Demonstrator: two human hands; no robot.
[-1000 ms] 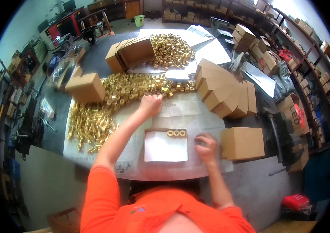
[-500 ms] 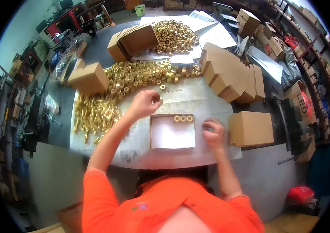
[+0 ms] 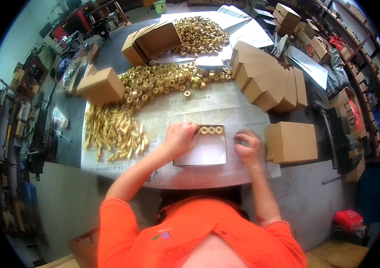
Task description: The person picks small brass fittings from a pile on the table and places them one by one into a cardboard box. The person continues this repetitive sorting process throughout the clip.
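– Where is the shallow box [image 3: 201, 153]?
– On the newspaper [image 3: 219, 109], in front of the person, its long side running left to right. Three brass nuts [image 3: 212, 130] lie in it, in a row along the far wall, toward the right corner.

– Which hand is nearer to that row?
– The left hand [image 3: 182, 137]. It lies over the box's far left corner, with its fingertips just beside the row's left end. So the row runs away from them to the right, in line with the box's long side.

– Is it gripping anything?
– I cannot tell; the fingers are bent and their tips are hidden.

– And the right hand [image 3: 249, 145]?
– Outside the box, just past its right wall and not touching it, between it and the brown carton [image 3: 291, 143]. Its fingers are curled; I cannot tell whether they hold something. The two hands are apart.

– Any nuts outside?
– A heap of nuts [image 3: 163, 85] lies beyond the left hand, with one loose nut [image 3: 187, 93] at its near edge.
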